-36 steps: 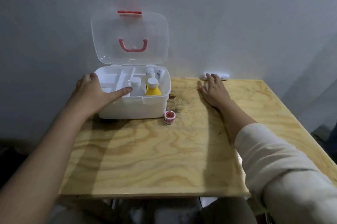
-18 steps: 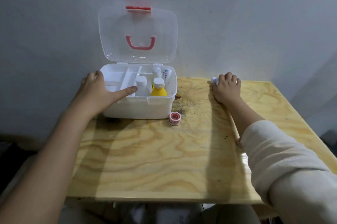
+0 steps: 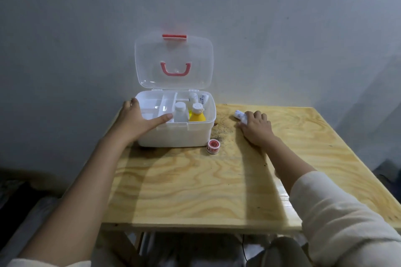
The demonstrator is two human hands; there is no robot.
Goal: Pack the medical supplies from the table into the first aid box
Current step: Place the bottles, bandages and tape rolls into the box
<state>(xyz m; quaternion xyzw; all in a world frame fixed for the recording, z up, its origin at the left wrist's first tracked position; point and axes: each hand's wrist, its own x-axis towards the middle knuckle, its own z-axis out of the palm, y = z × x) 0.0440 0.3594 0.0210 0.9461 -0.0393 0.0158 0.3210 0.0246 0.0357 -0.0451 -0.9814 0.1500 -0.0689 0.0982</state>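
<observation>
The first aid box [image 3: 176, 136] stands open at the back of the surface [image 3: 195, 190] with a white bottle [image 3: 180, 111], a yellow bottle [image 3: 197, 113] and tubes [image 3: 198, 98] already inside; the left hand [image 3: 138, 120] rests spread over its front left rim, steadying it. The right hand [image 3: 256, 126] has its grip curled around a small white tube [image 3: 239, 114] lying on the surface to the right of the box; a tape roll [image 3: 213, 145] sits just beside the box's front right corner, so by my judgement these two are left to pack.

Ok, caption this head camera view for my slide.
Left hand steadies the open first aid box while the right hand grasps a small white tube.
</observation>
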